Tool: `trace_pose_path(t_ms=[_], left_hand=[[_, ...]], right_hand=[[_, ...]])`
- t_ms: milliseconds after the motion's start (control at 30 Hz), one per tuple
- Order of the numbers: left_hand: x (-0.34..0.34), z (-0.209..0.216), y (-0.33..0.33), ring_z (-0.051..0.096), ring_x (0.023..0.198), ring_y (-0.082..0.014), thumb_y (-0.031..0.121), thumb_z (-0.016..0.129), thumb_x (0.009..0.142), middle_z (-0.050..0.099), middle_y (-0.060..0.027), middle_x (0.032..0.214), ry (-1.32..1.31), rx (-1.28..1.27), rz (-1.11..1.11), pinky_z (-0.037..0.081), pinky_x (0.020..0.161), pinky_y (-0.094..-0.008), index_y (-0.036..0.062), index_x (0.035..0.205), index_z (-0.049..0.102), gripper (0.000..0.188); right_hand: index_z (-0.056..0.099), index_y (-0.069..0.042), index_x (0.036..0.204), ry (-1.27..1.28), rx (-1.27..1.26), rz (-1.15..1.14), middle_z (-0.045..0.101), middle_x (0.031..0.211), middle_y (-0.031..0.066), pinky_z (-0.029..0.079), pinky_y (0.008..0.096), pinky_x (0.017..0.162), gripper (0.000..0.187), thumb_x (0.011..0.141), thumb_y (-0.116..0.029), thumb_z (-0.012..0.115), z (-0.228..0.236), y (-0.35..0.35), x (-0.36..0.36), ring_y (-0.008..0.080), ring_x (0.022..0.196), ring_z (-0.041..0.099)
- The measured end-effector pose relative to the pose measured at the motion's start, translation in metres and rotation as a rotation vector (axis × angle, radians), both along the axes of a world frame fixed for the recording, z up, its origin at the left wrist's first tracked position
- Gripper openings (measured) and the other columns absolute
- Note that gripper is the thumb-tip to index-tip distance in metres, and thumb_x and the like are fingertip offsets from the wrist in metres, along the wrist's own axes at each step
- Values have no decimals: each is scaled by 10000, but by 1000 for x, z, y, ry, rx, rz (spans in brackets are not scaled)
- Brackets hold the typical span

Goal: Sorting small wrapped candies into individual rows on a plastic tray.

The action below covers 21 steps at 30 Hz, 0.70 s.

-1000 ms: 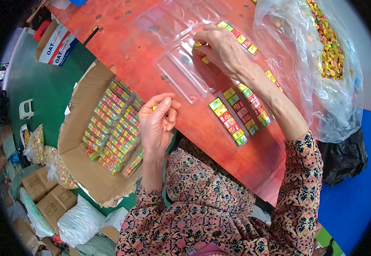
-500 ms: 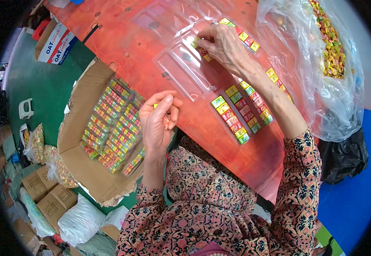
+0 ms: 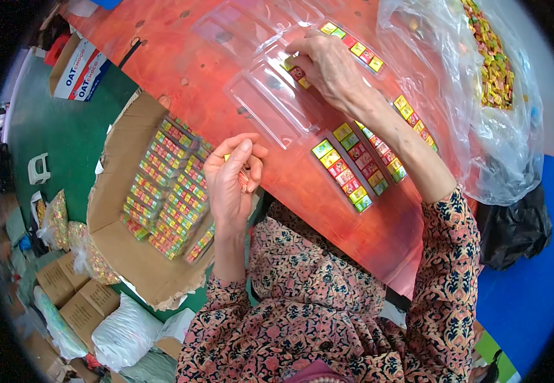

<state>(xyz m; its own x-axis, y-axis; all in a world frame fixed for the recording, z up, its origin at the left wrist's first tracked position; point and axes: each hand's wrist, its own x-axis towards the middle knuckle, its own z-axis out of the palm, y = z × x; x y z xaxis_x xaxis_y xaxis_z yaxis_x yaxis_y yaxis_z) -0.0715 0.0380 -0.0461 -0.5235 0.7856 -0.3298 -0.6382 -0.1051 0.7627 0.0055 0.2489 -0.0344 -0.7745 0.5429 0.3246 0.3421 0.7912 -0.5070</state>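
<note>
My left hand (image 3: 232, 177) hovers above the table's near edge, curled around small wrapped candies (image 3: 245, 179) that show between the fingers. My right hand (image 3: 331, 70) reaches over a clear plastic tray (image 3: 265, 110), fingertips pinched at a small yellow-green wrapped candy (image 3: 288, 64) in one of its slots. Red and yellow candies (image 3: 301, 79) lie in the same slot, partly hidden under the fingers. Nearer me, filled strips of candies (image 3: 342, 175) lie side by side. Another filled strip (image 3: 357, 48) sits beyond my right hand.
At the right, a large clear bag (image 3: 497, 153) holds many loose wrapped candies (image 3: 494, 70). An open cardboard box (image 3: 114, 223) with rows of filled strips (image 3: 181, 191) stands left of the red table (image 3: 181, 57). Brown cartons (image 3: 88, 306) and a white sack (image 3: 124, 332) lie at lower left.
The view has shifted slightly. My right hand stays at the same slot, its fingers slightly changed in position. My left hand remains curled around the candies.
</note>
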Motion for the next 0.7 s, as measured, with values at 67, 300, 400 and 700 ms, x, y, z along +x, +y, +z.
trace_pose_path(t_ms=[67,300,400,700], left_hand=[[1,0,2,456,444,-72,88,535,853,600,-118,728,-23,14,-4,296,355,-158,-43,928,582,158],[-1,-2,0,465,435,-83,95,523,860,600,-123,725,6,8,-2,305,345,-163,-49,920,575,165],[-1,-2,0,478,432,-92,113,507,871,601,-127,717,26,1,-1,307,333,-168,-50,918,574,183],[-1,-5,3,481,415,-107,119,495,875,604,-139,708,40,11,6,306,320,-170,-51,908,579,192]], right_hand=[[617,18,844,64,46,8,584,784,176,450,380,635,142,767,-91,568,-4,3,3,320,705,589],[626,10,865,25,-174,15,623,776,157,463,350,656,166,747,-103,594,12,15,18,259,721,606],[624,11,852,-64,-228,1,614,723,153,461,339,625,196,725,-139,627,18,13,34,258,689,601],[554,13,673,152,114,28,570,689,161,447,401,620,117,689,-93,600,-7,0,41,317,687,572]])
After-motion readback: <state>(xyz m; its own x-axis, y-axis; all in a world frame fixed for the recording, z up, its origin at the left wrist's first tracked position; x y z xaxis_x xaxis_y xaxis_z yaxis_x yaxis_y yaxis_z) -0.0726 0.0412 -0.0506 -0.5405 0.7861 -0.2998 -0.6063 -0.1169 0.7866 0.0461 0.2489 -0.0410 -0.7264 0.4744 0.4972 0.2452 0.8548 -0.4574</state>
